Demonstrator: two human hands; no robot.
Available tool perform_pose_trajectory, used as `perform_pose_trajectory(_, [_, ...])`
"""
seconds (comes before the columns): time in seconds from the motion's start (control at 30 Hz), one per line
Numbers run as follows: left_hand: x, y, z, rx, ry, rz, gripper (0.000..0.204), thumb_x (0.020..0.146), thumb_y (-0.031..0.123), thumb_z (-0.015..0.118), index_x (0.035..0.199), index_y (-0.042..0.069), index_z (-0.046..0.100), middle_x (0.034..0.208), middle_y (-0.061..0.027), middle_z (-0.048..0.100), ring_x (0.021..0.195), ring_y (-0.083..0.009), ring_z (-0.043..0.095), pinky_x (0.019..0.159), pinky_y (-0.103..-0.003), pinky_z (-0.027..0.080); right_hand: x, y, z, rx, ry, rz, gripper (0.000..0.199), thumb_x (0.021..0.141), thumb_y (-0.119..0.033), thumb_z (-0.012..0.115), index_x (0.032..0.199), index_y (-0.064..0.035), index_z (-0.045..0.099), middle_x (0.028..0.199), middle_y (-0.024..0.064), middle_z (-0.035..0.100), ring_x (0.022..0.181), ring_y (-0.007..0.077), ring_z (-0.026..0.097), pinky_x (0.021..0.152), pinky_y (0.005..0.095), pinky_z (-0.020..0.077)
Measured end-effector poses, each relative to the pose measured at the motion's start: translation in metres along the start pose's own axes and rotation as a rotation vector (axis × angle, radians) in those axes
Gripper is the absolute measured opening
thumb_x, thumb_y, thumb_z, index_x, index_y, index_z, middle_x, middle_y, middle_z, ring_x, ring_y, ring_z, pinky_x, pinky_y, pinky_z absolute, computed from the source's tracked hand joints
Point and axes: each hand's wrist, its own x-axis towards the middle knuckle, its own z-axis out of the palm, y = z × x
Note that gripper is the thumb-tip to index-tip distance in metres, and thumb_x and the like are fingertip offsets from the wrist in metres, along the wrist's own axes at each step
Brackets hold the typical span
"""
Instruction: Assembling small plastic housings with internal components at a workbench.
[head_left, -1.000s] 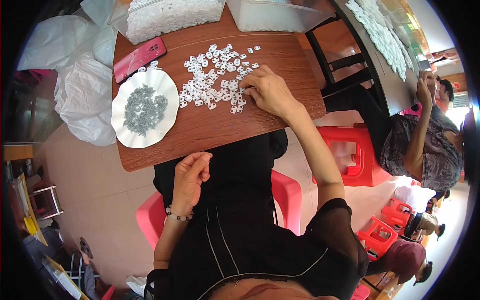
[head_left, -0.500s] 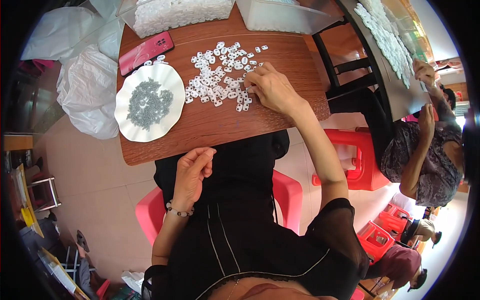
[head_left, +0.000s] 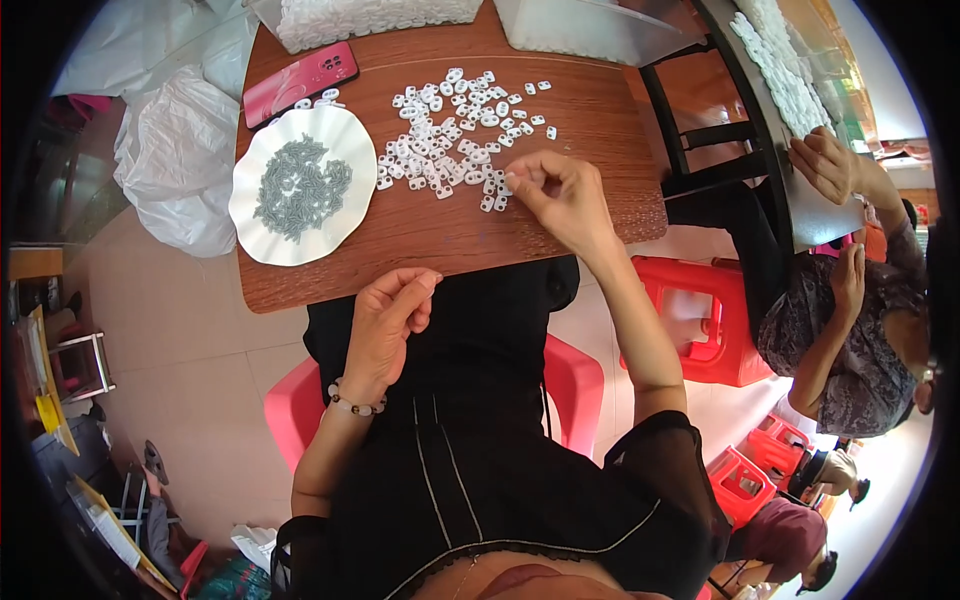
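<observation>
On the brown wooden table lies a spread of small white two-holed plastic pieces (head_left: 437, 150). My right hand (head_left: 565, 200) is at the near right edge of this spread, thumb and forefinger pinched together beside several of the pieces. Whatever sits between those fingertips is too small to make out. My left hand (head_left: 392, 325) is held at the table's near edge, above my lap, its thumb pressed to the forefinger; what it pinches is also too small to name. Left of the spread stands a white wavy-rimmed plate (head_left: 357, 222) holding a heap of small grey pins (head_left: 300, 190).
A pink phone (head_left: 300, 82) lies behind the plate, with a few white pieces beside it. Clear bins (head_left: 375, 22) stand along the table's far edge. At right, another person works at a dark table (head_left: 745, 95) bearing white pieces. A red stool (head_left: 690, 330) stands nearby.
My right hand has drawn slightly back and right from the white pieces, fingers still pinched. My left hand stays closed in nearly the same place. The whole view has shifted a little.
</observation>
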Motion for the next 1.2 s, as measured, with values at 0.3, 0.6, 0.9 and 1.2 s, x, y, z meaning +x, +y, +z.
perform_pose_trajectory(0.3, [0.001, 0.016, 0.026, 0.136, -0.022, 0.098, 0.013, 0.09, 0.013, 0.064, 0.095, 0.001, 0.067, 0.07, 0.0039, 0.055, 0.059, -0.0024, 0.046, 0.052, -0.018, 0.033, -0.063, -0.041, 0.019, 0.552, -0.12, 0.235, 0.018, 0.085, 0.002, 0.066, 0.103, 0.0033, 0.066, 0.089, 0.0055, 0.069, 0.083, 0.0078, 0.064, 0.077, 0.0205, 0.0496])
perform_pose_trajectory(0.6, [0.0, 0.013, 0.024, 0.183, -0.045, 0.123, 0.016, 0.089, 0.015, 0.067, 0.096, 0.001, 0.068, 0.073, 0.0024, 0.061, 0.062, -0.0018, 0.051, 0.055, -0.016, 0.04, -0.074, -0.046, 0.022, 0.497, -0.073, 0.126, 0.015, 0.083, 0.002, 0.068, 0.098, 0.0028, 0.067, 0.085, 0.0027, 0.068, 0.078, 0.0054, 0.061, 0.071, 0.0193, 0.047])
perform_pose_trajectory(0.9, [0.0, 0.01, 0.025, 0.189, -0.029, 0.125, 0.016, 0.089, 0.015, 0.067, 0.097, 0.001, 0.068, 0.075, 0.0017, 0.063, 0.064, -0.0022, 0.052, 0.056, -0.017, 0.041, -0.077, -0.046, 0.025, 0.487, -0.056, 0.112, 0.014, 0.082, 0.002, 0.068, 0.096, 0.0027, 0.067, 0.082, 0.001, 0.067, 0.074, 0.0034, 0.059, 0.067, 0.0184, 0.0451])
perform_pose_trajectory(1.2, [-0.001, 0.01, 0.026, 0.331, 0.003, 0.237, 0.012, 0.087, 0.008, 0.068, 0.095, -0.001, 0.069, 0.074, 0.001, 0.062, 0.062, -0.0032, 0.052, 0.057, -0.017, 0.042, -0.078, -0.046, 0.028, 0.392, -0.034, 0.075, 0.013, 0.081, 0.002, 0.069, 0.094, 0.0033, 0.068, 0.081, 0.0017, 0.067, 0.073, 0.0044, 0.058, 0.067, 0.0191, 0.0456])
